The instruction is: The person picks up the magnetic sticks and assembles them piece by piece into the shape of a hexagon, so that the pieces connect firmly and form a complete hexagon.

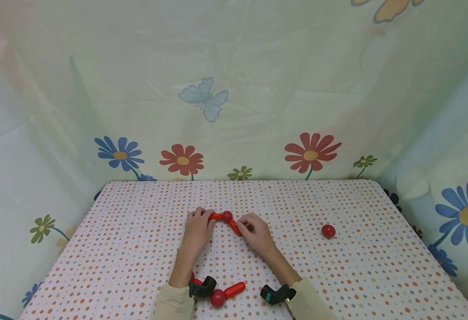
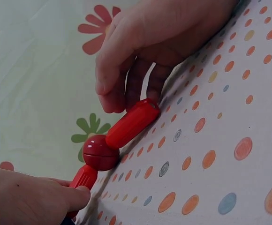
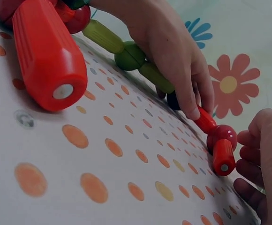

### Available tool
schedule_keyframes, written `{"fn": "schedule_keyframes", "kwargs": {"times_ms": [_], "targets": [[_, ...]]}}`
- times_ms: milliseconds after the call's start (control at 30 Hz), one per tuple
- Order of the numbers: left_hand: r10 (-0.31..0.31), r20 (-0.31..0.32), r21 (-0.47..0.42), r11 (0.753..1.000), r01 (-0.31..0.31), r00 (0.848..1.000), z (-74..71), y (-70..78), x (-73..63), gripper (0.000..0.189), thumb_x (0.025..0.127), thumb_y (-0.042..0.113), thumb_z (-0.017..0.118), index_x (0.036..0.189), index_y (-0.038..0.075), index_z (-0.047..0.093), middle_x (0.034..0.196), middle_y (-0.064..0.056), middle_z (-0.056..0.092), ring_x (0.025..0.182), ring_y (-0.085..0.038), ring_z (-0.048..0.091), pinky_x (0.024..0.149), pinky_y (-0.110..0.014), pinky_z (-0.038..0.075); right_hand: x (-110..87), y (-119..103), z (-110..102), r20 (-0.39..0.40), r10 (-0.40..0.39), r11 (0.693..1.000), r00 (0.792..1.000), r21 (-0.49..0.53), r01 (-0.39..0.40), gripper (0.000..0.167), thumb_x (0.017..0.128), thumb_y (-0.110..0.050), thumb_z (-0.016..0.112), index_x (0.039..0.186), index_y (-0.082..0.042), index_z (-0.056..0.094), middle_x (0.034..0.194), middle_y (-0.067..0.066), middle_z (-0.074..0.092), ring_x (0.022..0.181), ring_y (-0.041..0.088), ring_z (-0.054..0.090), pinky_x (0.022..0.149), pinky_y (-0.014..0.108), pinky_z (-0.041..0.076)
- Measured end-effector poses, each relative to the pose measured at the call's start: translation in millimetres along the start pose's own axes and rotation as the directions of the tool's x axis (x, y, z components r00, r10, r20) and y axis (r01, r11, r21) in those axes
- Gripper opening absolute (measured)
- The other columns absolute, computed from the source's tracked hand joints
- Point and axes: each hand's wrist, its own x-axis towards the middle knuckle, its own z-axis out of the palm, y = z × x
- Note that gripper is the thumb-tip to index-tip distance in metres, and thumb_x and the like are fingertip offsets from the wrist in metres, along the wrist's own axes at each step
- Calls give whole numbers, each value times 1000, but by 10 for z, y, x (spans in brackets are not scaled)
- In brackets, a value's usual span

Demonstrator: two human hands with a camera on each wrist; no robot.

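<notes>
A red ball (image 1: 227, 216) joins two red rods near the table's middle. My left hand (image 1: 198, 224) pinches the left rod (image 2: 84, 177) between thumb and fingers. Around the outer end of the right rod (image 1: 235, 228), my right hand (image 1: 254, 231) has loosely bent fingers; the right wrist view shows them beside the rod, with a gap to the thumb. Partly hidden by the left hand, a dark ball (image 3: 173, 101) sits at the left rod's other side. Beyond it run green rods (image 3: 154, 77) and a green ball (image 3: 130, 56).
Nearer to me lie another dark red ball (image 1: 218, 298) and a red rod (image 1: 234, 290) with a metal disc in its end, partly behind the left wrist strap. A separate red ball (image 1: 328, 231) lies at the right on the dotted table (image 1: 138, 249). Patterned cloth hangs behind.
</notes>
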Motion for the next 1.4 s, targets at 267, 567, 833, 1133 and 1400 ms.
{"fn": "schedule_keyframes", "kwargs": {"times_ms": [267, 567, 833, 1133, 1400], "targets": [[9, -22, 5, 1000, -9, 1000, -6, -15, -23, 30, 95, 21, 62, 125, 15, 63, 120, -13, 57, 119, -39, 47, 97, -55, 43, -200, -51, -149, 23, -143, 983, 989, -109, 145, 8, 88, -6, 65, 87, -12, 70, 95, -4, 63, 82, 7, 59, 72, 23, 52], [2, -3, 6, 1000, -2, 1000, -1, 14, -1, 31, 96, 23, 60, 126, 16, 62, 123, -12, 56, 121, -38, 46, 98, -54, 42, -484, 307, -921, -154, -400, 867, 903, -384, 318, 20, 78, 2, 66, 98, -5, 69, 107, 8, 62, 105, 24, 54, 100, 18, 35], [-17, 12, 18, 1000, 17, 1000, -13, 12, 3, 32, 97, 25, 59, 128, 16, 61, 125, -13, 54, 123, -39, 45, 99, -55, 41, -500, 565, -1445, -365, -45, 923, 930, -372, -102, 31, 80, 5, 54, 110, 2, 63, 125, 20, 52, 115, 35, 42, 84, 40, 36], [-5, 3, 2, 1000, 5, 1000, -8, -8, 7, 32, 97, 24, 58, 127, 15, 61, 125, -13, 55, 123, -39, 45, 100, -56, 40, -478, 562, -1453, -355, 168, 906, 919, -312, -286, 32, 84, 6, 48, 112, 1, 62, 130, 21, 48, 119, 37, 41, 85, 46, 37], [15, -11, 16, 1000, -15, 1000, -4, -7, -4, 32, 96, 23, 59, 127, 16, 61, 126, -11, 57, 126, -38, 44, 102, -57, 39, -465, 557, -1459, -350, 231, 882, 908, -320, -347, 30, 86, 4, 48, 112, 0, 62, 128, 22, 49, 115, 37, 43, 88, 51, 39]]}}
